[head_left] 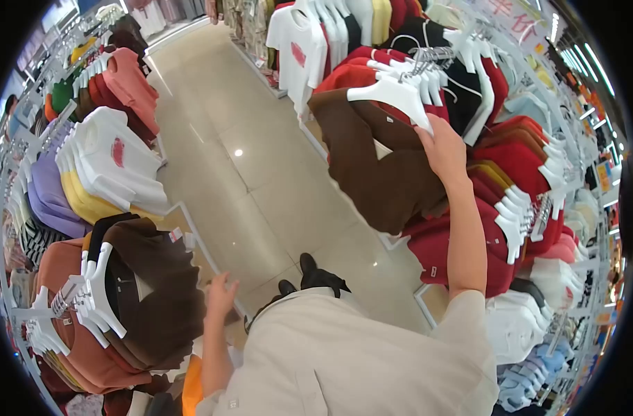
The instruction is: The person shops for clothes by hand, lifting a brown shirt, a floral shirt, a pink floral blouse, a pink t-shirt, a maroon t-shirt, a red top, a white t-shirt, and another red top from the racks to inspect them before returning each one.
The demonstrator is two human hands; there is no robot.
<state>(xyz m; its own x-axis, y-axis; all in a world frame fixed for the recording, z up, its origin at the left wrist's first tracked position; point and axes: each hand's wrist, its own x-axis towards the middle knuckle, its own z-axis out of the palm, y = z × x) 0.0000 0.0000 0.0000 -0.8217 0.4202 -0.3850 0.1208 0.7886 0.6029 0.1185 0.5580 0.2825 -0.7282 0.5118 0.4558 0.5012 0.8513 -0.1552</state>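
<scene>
My right hand is closed around the lower end of a white hanger at the front of the right rack. A brown V-neck top hangs from it, with a bit of white at the neck. Red garments hang right behind it. My left hand is low in front of me, fingers apart and holding nothing. It is nearest to a dark brown top on the left rack, beside that top's edge. White hangers and a rust-coloured top are next to it.
A tiled aisle runs between the two rows of racks. On the left hang white printed T-shirts and purple garments. A dark red top and white clothes are on the right. Low rack bases edge the aisle.
</scene>
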